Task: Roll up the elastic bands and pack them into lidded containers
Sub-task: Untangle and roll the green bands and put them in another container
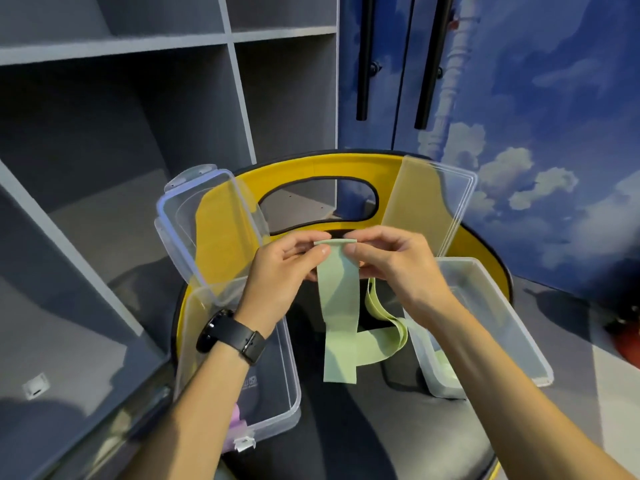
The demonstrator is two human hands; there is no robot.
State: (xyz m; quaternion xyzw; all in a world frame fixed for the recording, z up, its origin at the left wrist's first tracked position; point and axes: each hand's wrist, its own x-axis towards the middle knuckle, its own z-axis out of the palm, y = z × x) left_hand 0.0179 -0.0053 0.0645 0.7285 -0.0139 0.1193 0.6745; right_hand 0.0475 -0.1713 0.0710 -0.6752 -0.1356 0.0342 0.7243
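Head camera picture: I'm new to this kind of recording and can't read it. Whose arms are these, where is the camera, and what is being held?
The camera sits on a person's head, looking down at their own bare hands. The left hand, with a black watch on its wrist, and the right hand each pinch the top end of a pale green elastic band; the rest hangs down. Below is a yellow-backed chair. On its seat sit two clear containers, left and right, with their lids off or open.
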